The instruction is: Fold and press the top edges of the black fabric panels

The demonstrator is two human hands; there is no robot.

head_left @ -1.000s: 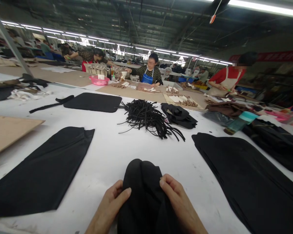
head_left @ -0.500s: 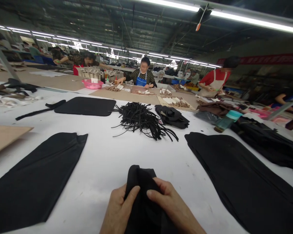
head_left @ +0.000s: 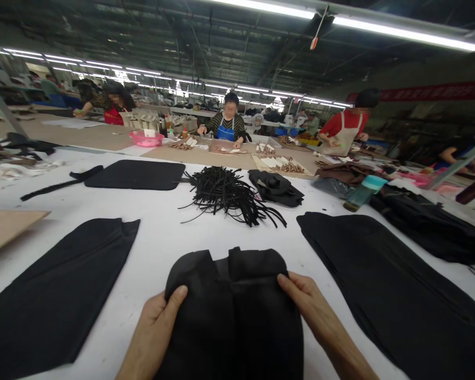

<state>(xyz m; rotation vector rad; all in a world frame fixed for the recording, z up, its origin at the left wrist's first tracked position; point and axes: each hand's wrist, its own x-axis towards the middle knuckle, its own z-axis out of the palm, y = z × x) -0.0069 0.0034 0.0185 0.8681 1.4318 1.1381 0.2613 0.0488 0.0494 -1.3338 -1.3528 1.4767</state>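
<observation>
Black piece (head_left: 237,322): upright in your hands, nearer you than the black strip pile (head_left: 225,192); center of its top edge stepped, with a flap. Your left hand (head_left: 156,322) pinches its left edge, thumb on the near face, fingers bent behind. Your right hand (head_left: 309,298) pinches the right edge, thumb tip near the upper corner; its other fingers are partly hidden. Relative to the pile: flat black panel (head_left: 71,290), nearer you and left; stacked black panels (head_left: 380,285), nearer and right; rounded black panel (head_left: 136,174), just left; folded black bundle (head_left: 277,189), just right; teal-lidded bottle (head_left: 364,194), farther right; co-worker in a blue apron (head_left: 225,130), beyond.
</observation>
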